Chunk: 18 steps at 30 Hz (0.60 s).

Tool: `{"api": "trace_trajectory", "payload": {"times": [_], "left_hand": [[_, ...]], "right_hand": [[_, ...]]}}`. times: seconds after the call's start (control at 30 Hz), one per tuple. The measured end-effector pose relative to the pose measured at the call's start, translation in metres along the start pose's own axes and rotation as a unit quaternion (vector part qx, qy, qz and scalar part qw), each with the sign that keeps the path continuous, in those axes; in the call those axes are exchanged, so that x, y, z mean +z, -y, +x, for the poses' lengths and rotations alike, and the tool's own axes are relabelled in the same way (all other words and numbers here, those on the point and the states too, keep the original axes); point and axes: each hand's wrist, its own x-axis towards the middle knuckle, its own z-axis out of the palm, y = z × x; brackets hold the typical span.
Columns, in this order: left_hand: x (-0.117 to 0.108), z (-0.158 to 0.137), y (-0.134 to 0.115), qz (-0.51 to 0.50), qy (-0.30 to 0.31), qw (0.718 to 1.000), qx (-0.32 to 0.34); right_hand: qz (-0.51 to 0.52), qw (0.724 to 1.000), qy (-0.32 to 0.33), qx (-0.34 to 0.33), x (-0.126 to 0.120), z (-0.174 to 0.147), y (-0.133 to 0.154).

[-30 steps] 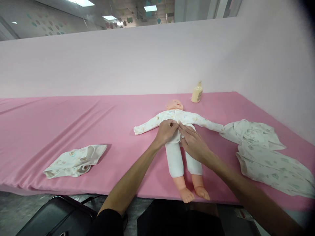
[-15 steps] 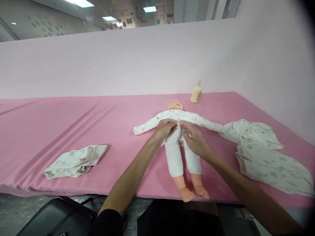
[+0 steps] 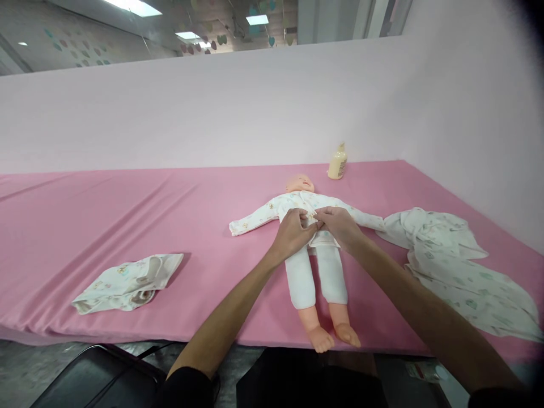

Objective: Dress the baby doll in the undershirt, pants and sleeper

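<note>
Black comes up first in my feed: a chair (image 3: 100, 377) at the lower left and the wearer's dark sleeve (image 3: 185, 388). Beyond them I see the near edge of a table spread with a pink sheet (image 3: 204, 209), and at that edge a doll (image 3: 300, 277) has its bare feet (image 3: 321, 338), toes toward the wearer. It lies on its back on the sheet, right of the middle of my view. Its long axis runs from the near edge away toward the wall, leaning so that the feet sit a little farther right than the head. Well apart on the left lies a folded printed garment (image 3: 127, 282). Over the doll's torso, I have the left hand (image 3: 293, 233) with thumb and fingers closed on the front of the printed white shirt (image 3: 300, 200), and the right hand (image 3: 340, 224) pinching the same front just beside it; the exact bit of cloth between the fingertips is too small for me to make out. The shirt's arms stretch out crosswise, the one on my right reaching a heap of patterned white cloth (image 3: 463, 272). Past the head (image 3: 300, 183), a pale yellow pump bottle (image 3: 338, 164) stands upright near the white wall (image 3: 212, 113).
</note>
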Motion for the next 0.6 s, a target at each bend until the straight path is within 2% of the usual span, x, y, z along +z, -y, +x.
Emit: {"api": "trace_trajectory", "payload": {"times": [0.17,0.23,0.3,0.6], "left_hand": [[0.007,-0.003,-0.004,0.186,-0.031,0.981,0.040],[0.009,-0.002,-0.003,0.228,-0.038,0.970,0.075],[0.009,-0.001,-0.001,0.228,-0.031,0.967,0.104],[-0.002,0.006,0.003,0.150,0.005,0.977,0.153]], "right_hand": [[0.043,0.999,0.012,-0.005,0.000,0.001,-0.002],[0.057,0.998,0.016,-0.010,0.000,0.000,-0.003],[0.071,0.997,0.020,-0.014,-0.001,-0.001,-0.004],[0.060,0.996,0.026,-0.066,-0.006,0.000,-0.011]]}}
